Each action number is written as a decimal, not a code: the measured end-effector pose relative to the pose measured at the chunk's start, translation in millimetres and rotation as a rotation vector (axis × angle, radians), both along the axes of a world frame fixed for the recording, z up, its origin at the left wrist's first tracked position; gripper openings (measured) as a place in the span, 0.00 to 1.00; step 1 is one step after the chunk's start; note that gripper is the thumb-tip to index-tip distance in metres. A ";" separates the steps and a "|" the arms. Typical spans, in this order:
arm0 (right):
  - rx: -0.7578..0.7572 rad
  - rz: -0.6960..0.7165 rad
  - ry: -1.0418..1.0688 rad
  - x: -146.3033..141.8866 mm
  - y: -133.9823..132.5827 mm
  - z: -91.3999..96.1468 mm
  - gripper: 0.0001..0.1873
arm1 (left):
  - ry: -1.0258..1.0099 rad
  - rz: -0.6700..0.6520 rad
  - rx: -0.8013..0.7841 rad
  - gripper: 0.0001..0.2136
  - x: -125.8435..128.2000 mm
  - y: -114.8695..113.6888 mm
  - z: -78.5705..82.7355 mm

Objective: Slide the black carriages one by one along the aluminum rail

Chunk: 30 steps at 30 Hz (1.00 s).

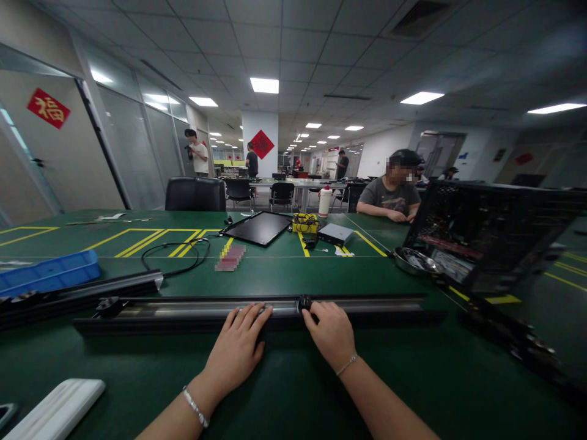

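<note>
A long black channel (174, 329) with a silvery strip along its inside lies across the table in front of me. My left hand (238, 345) rests over its middle, fingers stretched out and lying on the silvery strip. To the right, my right hand (329, 330) holds a small black block (304, 300) on the channel between thumb and fingers. Part of the block and the right fingertips are hidden. Another dark fitting (109, 304) sits near the channel's left end.
A blue tray (50, 272) and a second black strip (114, 287) lie left. Further back are a dark flat panel (259, 228), a grey box (335, 234) and a cable (202, 260). An open computer case (495, 232) and metal bowl (406, 267) stand right. A person (389, 195) sits opposite.
</note>
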State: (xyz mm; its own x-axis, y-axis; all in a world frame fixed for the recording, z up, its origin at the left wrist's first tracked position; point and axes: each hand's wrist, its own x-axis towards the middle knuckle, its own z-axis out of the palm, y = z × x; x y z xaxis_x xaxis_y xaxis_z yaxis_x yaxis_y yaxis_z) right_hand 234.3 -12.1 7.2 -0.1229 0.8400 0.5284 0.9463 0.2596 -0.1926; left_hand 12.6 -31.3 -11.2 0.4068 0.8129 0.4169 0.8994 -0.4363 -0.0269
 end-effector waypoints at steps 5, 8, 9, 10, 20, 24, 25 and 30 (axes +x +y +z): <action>0.025 -0.063 0.090 -0.7 4.4 -5.7 0.13 | -0.015 -0.008 -0.013 0.31 0.0 0.2 -0.8; 0.021 -0.074 0.116 -1.7 4.7 -4.5 0.13 | -0.021 -0.013 -0.011 0.30 0.6 -0.1 -0.5; 0.015 -0.077 0.125 -2.1 4.6 -3.5 0.13 | -0.022 -0.014 -0.012 0.30 0.8 -0.2 -0.2; 0.008 -0.084 0.136 -2.5 4.6 -2.5 0.12 | -0.023 -0.015 -0.013 0.30 1.0 -0.3 0.1; 0.057 -0.019 0.256 -5.6 8.5 -6.3 0.21 | -0.028 -0.015 -0.037 0.30 1.4 -0.5 3.0; -0.037 -0.022 0.238 -6.9 5.9 -4.5 0.17 | -0.028 -0.013 -0.037 0.30 0.4 0.6 0.9; -0.047 -0.024 0.239 -6.9 5.5 -3.4 0.17 | -0.029 -0.015 -0.033 0.31 0.2 0.9 0.3; -0.071 -0.050 0.247 -3.2 6.7 -0.7 0.17 | -0.028 -0.018 -0.029 0.31 -0.8 1.3 0.0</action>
State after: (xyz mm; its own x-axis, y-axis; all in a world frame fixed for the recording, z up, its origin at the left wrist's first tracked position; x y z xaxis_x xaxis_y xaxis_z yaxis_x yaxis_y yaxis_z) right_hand 231.1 -5.5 6.5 0.0456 0.8780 0.4764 0.8796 0.1908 -0.4357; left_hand 11.8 -30.0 -11.2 0.4098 0.8176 0.4045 0.8916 -0.4526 0.0114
